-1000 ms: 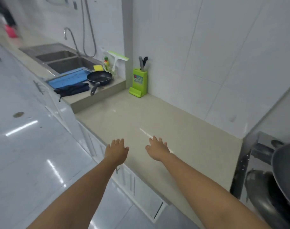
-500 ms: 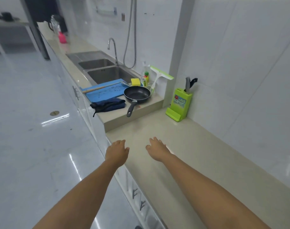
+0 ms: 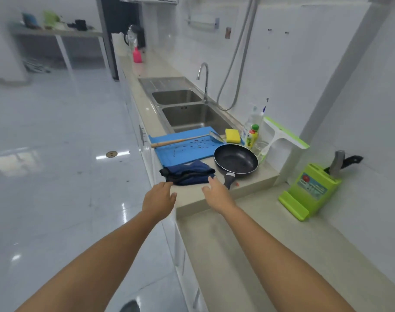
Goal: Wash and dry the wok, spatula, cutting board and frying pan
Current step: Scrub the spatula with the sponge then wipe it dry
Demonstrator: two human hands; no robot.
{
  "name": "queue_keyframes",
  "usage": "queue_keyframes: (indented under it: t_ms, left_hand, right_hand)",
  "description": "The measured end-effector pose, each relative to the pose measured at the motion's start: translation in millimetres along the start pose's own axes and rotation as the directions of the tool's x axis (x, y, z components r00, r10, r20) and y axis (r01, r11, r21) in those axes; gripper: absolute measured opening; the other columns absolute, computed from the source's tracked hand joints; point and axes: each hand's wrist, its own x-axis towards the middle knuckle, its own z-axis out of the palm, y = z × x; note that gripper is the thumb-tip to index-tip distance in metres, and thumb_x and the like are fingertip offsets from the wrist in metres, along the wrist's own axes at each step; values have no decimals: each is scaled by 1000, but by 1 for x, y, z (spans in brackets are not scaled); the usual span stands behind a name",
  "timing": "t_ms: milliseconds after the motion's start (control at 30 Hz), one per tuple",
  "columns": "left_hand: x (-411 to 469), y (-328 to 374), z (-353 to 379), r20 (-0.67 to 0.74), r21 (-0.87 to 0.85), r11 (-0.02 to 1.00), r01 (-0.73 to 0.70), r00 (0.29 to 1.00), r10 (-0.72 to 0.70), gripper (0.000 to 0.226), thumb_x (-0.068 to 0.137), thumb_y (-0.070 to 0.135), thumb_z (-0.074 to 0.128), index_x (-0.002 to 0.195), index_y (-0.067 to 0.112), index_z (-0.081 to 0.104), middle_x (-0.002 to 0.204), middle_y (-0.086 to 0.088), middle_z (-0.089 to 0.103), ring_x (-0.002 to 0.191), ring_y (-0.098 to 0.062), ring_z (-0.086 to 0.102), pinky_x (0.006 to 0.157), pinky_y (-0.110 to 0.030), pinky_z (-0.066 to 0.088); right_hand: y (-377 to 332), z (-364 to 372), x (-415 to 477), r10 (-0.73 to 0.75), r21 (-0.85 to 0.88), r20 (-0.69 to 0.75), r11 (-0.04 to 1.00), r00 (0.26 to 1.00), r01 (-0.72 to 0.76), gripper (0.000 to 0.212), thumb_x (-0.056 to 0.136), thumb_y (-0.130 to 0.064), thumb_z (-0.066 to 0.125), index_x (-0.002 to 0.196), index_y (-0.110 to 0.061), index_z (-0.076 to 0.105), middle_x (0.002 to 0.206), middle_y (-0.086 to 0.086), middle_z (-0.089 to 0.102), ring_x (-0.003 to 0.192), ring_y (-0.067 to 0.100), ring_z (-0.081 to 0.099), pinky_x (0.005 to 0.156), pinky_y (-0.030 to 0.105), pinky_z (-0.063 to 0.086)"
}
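Held out empty with fingers loosely spread over the tabletop (image 3: 190, 197) edge, the left hand (image 3: 159, 199) and right hand (image 3: 216, 194) sit just before a dark cloth (image 3: 188, 173) and the frying pan (image 3: 236, 158), whose handle points at the right hand, with the spatula (image 3: 185, 140) lying on the blue cutting board (image 3: 180, 153) beyond.

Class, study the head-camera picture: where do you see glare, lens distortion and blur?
Head view: lights glare off the glossy floor; the wide lens slants the wall corner and stretches the forearms; the far table is soft, while the frying pan, left hand and right hand look fairly sharp.
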Motion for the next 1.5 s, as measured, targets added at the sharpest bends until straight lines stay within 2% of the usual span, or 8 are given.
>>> queue_keyframes:
  t_ms: [167, 300, 533, 933, 1033, 1167, 1300, 1500]
  left_hand:
    - [94, -52, -16, -9, 2, 1000, -9, 1000, 9, 43, 102, 34, 42, 141, 17, 44, 140, -6, 50, 126, -23, 47, 101, -36, 41]
    - [160, -84, -22, 38, 26, 996, -85, 996, 84, 47, 101, 37, 41, 144, 18, 40, 144, -4, 47, 128, -22, 46, 104, -37, 41]
    - [255, -110, -17, 78, -4, 975, -222, 972, 222, 46, 100, 34, 44, 144, 19, 39, 137, -4, 51, 122, -24, 49, 99, -37, 43]
    - [385, -98, 28, 280, 30, 912, -410, 879, 386, 52, 96, 44, 48, 143, 25, 38, 135, 1, 48, 125, -22, 46, 98, -36, 38]
    - [400, -96, 26, 300, -122, 913, -388, 863, 407, 31, 94, 39, 53, 123, 27, 54, 117, 4, 57, 111, -20, 55, 87, -35, 43]
    - [428, -102, 17, 307, -265, 874, -406, 824, 476, 21, 94, 32, 55, 112, 24, 62, 107, 5, 62, 103, -18, 57, 81, -33, 42]
    - [478, -119, 3, 307, -332, 832, -445, 783, 541, 23, 95, 34, 52, 115, 30, 63, 106, 9, 65, 100, -15, 58, 74, -29, 38]
    - [569, -160, -25, 350, -430, 762, -485, 688, 635, 14, 98, 33, 48, 99, 30, 62, 68, 9, 56, 75, -17, 55, 61, -32, 35]
  right_hand:
    - [-42, 18, 77, 32, 88, -8, 996, 999, -32, 56, 102, -31, 36, 152, -11, 24, 161, 5, 19, 142, 29, 28, 110, 38, 30]
    - [-69, 28, 136, 148, 195, -49, 971, 988, -136, 37, 99, -28, 39, 130, -7, 45, 127, 4, 53, 123, 29, 44, 93, 37, 35]
    - [-93, 22, 220, 291, 309, -81, 917, 953, -253, 56, 103, -32, 38, 153, -11, 24, 160, 5, 22, 145, 24, 25, 115, 37, 25]
    - [-74, 26, 369, 620, 615, -189, 679, 761, -401, 39, 101, -22, 43, 136, -7, 52, 133, 10, 56, 109, 29, 58, 76, 32, 42]
    - [-73, 34, 398, 751, 771, -211, 521, 625, -366, 17, 97, -15, 48, 103, -8, 63, 86, 10, 57, 59, 23, 48, 58, 39, 41]
    - [-73, 37, 422, 845, 970, -97, 199, 526, -142, 39, 95, -10, 56, 133, -10, 52, 122, 13, 62, 70, 15, 62, 56, 26, 53]
    - [-91, 26, 454, 813, 999, -44, 26, 581, 39, 16, 96, -2, 51, 110, -6, 60, 90, 7, 66, 73, 15, 63, 61, 24, 52]
    - [-141, 28, 529, 797, 989, -75, -17, 599, 147, 15, 97, 5, 47, 107, -4, 53, 82, 8, 57, 71, 18, 58, 64, 28, 52]
